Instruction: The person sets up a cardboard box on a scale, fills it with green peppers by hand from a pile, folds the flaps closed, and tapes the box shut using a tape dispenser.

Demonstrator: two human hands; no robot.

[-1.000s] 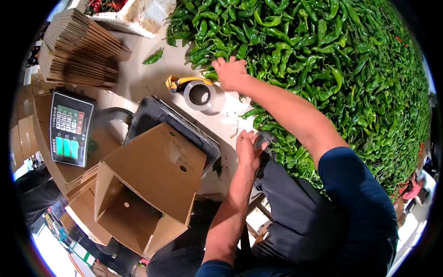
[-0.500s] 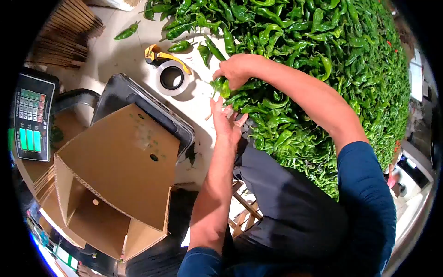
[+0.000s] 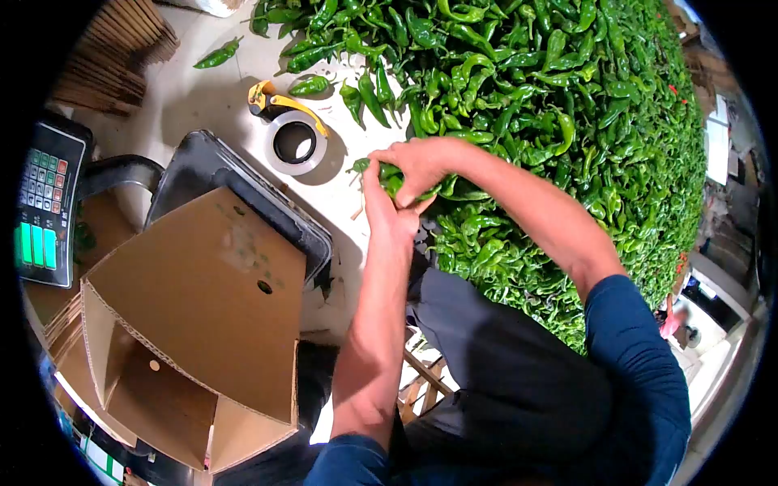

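Peppers (image 3: 392, 180) now sit pressed between the right hand (image 3: 426, 165) and left hand (image 3: 389, 207), which stood apart half a second ago: the right curls over them, the left cups the other side, so a small bunch is gathered by the table's (image 3: 345, 139) near edge, beside the green heap (image 3: 531, 105)

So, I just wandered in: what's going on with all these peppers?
A person sits beside a big heap of green peppers, with both hands together at its edge. A few peppers are held between the left hand and the right hand. Close by on the pale surface lies a roll of tape with a yellow holder. To the left, an open cardboard box stands by a black scale platform.
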